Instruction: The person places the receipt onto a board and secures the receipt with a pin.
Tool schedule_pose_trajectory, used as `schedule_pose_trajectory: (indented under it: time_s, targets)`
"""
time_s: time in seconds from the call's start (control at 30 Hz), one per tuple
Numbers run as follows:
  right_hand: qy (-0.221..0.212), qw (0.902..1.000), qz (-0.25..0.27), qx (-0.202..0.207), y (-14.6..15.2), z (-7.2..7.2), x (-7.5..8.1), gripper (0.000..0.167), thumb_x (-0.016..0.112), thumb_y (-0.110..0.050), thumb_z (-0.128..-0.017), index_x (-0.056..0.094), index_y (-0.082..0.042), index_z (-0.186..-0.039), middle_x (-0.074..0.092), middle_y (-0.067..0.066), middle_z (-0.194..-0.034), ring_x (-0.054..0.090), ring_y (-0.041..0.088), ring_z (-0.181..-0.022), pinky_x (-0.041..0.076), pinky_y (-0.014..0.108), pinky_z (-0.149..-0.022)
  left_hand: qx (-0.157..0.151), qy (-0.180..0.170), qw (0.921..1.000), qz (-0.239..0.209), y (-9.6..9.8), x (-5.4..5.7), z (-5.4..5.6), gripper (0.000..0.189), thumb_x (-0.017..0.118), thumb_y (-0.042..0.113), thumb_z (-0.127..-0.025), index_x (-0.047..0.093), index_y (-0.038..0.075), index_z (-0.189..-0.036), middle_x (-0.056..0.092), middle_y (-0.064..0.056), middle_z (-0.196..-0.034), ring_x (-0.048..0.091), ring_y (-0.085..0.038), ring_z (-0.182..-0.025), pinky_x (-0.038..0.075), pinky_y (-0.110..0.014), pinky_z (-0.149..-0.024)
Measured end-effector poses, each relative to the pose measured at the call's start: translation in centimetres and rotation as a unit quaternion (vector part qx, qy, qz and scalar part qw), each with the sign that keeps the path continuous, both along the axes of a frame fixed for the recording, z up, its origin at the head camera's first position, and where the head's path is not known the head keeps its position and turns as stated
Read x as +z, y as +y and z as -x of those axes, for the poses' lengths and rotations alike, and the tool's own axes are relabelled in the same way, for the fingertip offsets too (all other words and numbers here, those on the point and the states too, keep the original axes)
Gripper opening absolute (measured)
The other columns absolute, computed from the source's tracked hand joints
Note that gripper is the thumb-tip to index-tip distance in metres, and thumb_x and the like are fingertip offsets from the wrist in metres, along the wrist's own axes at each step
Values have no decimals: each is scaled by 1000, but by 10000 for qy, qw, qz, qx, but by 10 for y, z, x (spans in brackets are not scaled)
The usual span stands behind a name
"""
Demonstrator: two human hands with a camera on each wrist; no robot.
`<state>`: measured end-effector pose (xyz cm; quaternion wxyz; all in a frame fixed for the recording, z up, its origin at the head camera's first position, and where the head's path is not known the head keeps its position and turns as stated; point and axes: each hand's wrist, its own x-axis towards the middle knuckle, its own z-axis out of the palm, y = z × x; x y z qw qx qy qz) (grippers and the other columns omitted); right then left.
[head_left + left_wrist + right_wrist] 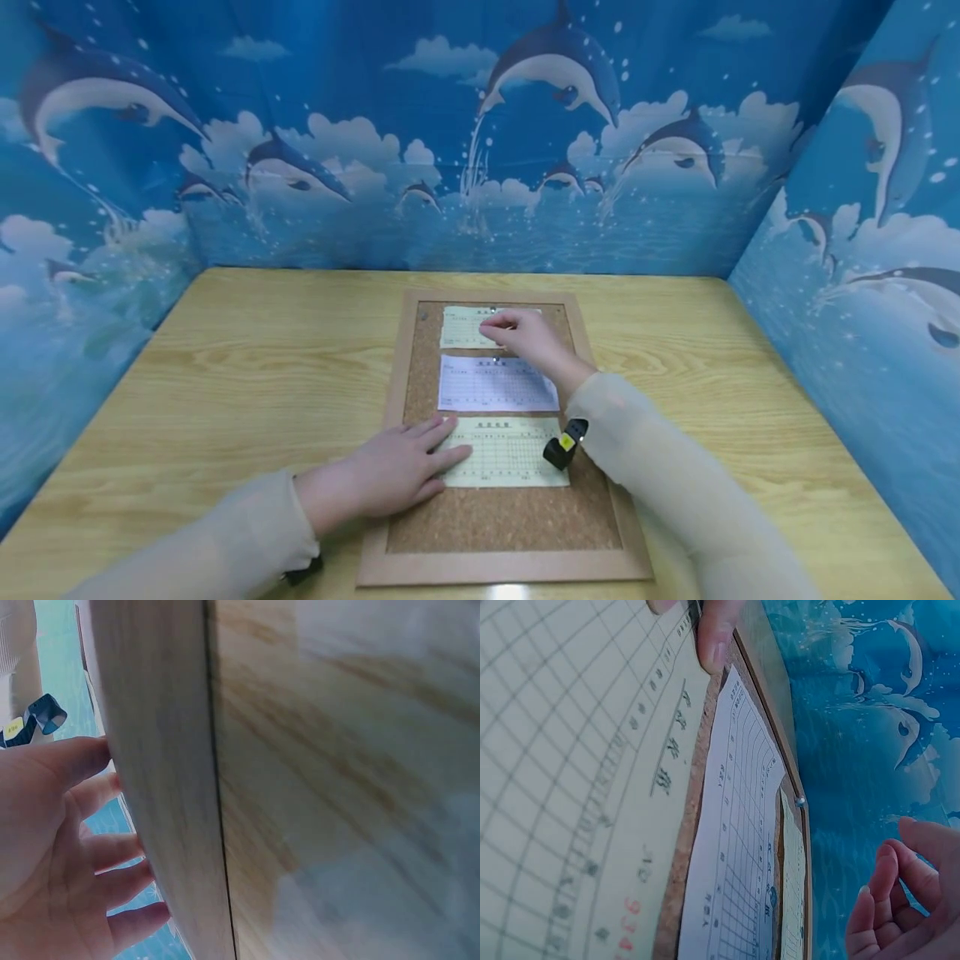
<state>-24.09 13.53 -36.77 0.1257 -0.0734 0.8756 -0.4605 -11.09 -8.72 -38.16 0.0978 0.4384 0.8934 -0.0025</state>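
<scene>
On a wood-framed cork board [502,523] lie three printed paper slips in a column. My left hand [386,475] rests with spread fingers on the left edge of the lowest, pale yellow slip [517,454]. Above it is a white slip [487,390] with a pushpin [497,360] at its top edge. Over the top yellow slip [457,329] hovers my right hand [525,337], fingers loosely bent. In the right wrist view a gap shows between its thumb and forefinger, with nothing visible held. Another pushpin [492,310] stands at the top slip's upper edge.
Small pins also sit near the board's upper left corner [423,317] and upper right corner [558,311]. The board lies on a wood-grain table [285,358]. Dolphin-print curtains [360,217] enclose the table's back and sides. A black wrist camera [564,446] hangs over the lowest slip.
</scene>
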Motion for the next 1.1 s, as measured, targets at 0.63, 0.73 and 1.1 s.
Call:
schedule_pose_trajectory:
  time_s: [0.63,0.73,1.1]
  targets:
    - [-290,9989,363,35,-24,25,1,26,62,-28,-91,67,-11,-111,64,3,-104,59,25,-97,49,38,-82,-48,76,9999,-100,0,-1,0,50,48,39,-95,41,21,-142,33,-17,-146,35,-32,-132,39,-49,-97]
    - [-340,9983,462,46,-27,29,-1,27,63,-27,-91,67,-10,-111,64,4,-105,59,25,-98,49,38,-83,-33,63,9999,-96,1,0,0,50,48,39,-95,41,22,-142,33,-16,-146,34,-32,-132,39,-49,-96]
    - [-371,9982,460,74,-36,39,-5,28,61,-29,-92,67,-11,-112,64,2,-108,59,22,-98,48,37,-82,-61,93,9999,-102,2,0,1,50,49,39,-95,43,22,-142,34,-16,-146,34,-31,-132,40,-49,-96]
